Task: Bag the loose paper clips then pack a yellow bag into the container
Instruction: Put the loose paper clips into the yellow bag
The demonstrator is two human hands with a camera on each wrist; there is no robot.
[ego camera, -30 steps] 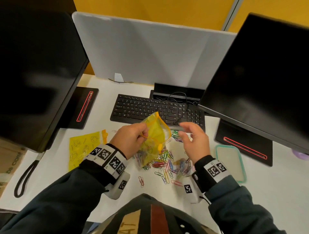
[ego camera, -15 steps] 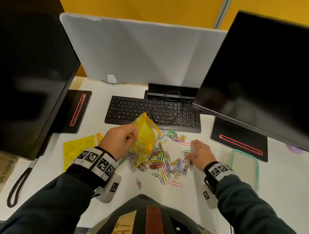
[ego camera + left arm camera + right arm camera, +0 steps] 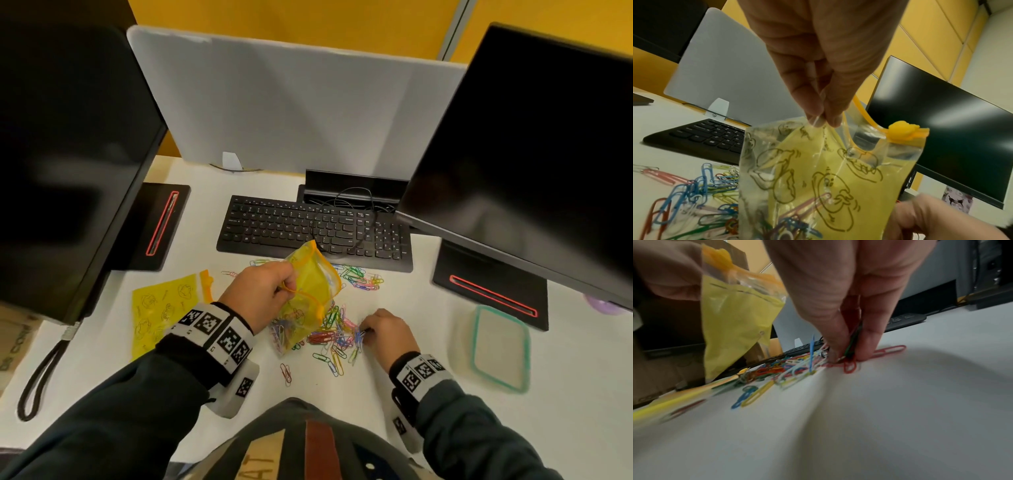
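Right hand dropped from beside the mouth of the held yellow bag down onto the counter, then drew inward to the near right edge of the paper clips. Fingers now bunched, tips down, pinching a few clips against the counter instead of lying spread flat. Left hand sank slightly with the bag, so the bag's lower end now hangs just left of the right fingers, over the pile.
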